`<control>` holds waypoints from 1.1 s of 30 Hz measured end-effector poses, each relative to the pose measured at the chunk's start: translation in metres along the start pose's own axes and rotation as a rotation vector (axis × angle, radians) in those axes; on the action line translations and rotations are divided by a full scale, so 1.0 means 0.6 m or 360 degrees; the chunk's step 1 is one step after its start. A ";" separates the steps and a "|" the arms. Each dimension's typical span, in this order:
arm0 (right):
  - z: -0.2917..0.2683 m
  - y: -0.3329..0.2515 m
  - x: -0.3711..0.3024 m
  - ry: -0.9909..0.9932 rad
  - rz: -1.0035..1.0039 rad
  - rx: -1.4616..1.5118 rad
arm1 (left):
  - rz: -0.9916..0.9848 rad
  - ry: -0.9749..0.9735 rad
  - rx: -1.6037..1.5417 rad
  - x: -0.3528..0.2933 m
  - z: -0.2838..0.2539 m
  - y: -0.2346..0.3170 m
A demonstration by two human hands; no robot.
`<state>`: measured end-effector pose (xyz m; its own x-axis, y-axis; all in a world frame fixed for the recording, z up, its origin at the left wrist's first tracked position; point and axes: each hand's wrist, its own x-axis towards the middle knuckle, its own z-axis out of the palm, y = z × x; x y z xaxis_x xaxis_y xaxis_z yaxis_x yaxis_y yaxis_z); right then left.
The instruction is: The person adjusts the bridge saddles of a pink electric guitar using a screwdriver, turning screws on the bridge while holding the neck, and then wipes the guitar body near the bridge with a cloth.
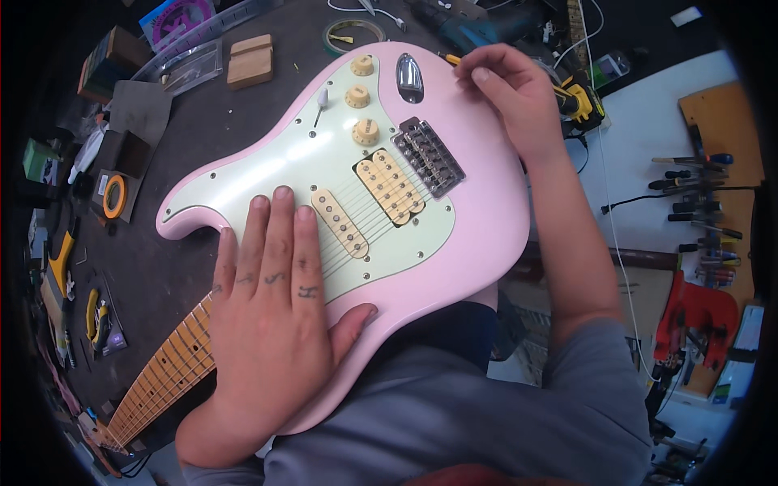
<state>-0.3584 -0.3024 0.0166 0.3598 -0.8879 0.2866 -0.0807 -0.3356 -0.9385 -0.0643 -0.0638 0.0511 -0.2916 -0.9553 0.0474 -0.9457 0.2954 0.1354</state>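
A pink electric guitar (486, 219) lies across my lap and the workbench edge, face up, its maple neck (166, 356) pointing to the lower left. It has a pale mint pickguard (243, 182), cream knobs (365, 131), cream pickups (391, 186), a metal bridge (429, 158) and a chrome jack plate (410, 78). My left hand (275, 316) rests flat over the strings and pickguard near the neck joint, fingers stretched out. At the body's far right edge, my right hand (510, 93) has curled fingers. A slim yellow-orange piece (452, 59) shows at its fingertips; the rest is hidden.
On the dark bench (203, 121) are a wooden block (250, 61), tape rolls (114, 196), yellow-handled pliers (99, 320) and a clear plastic tray (193, 66). A power drill (577, 104) stands beyond my right hand. Several screwdrivers (705, 182) hang in a rack on the right.
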 end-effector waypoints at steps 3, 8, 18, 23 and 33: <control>-0.028 0.002 0.046 0.0144 0.0004 -0.1347 | 0.0012 0.0016 -0.0008 -0.001 0.001 0.001; -0.035 0.035 0.089 -0.0146 -0.0167 -0.2133 | 0.0013 0.0054 -0.0038 -0.006 0.003 0.001; -0.043 -0.024 0.105 -0.0089 -0.0089 -0.2166 | -0.0014 0.0101 -0.0063 -0.005 0.006 -0.004; -0.042 -0.108 -0.017 0.0100 0.0033 -0.0808 | -0.0002 0.0089 -0.0100 -0.008 0.009 -0.006; -0.003 -0.169 -0.064 -0.0266 -0.0328 -0.1081 | -0.0018 0.0089 -0.0189 -0.009 0.007 -0.011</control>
<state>-0.3656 -0.2346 0.1008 0.5625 -0.7441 0.3605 -0.5356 -0.6601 -0.5268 -0.0570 -0.0605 0.0455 -0.2693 -0.9579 0.1000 -0.9244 0.2862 0.2522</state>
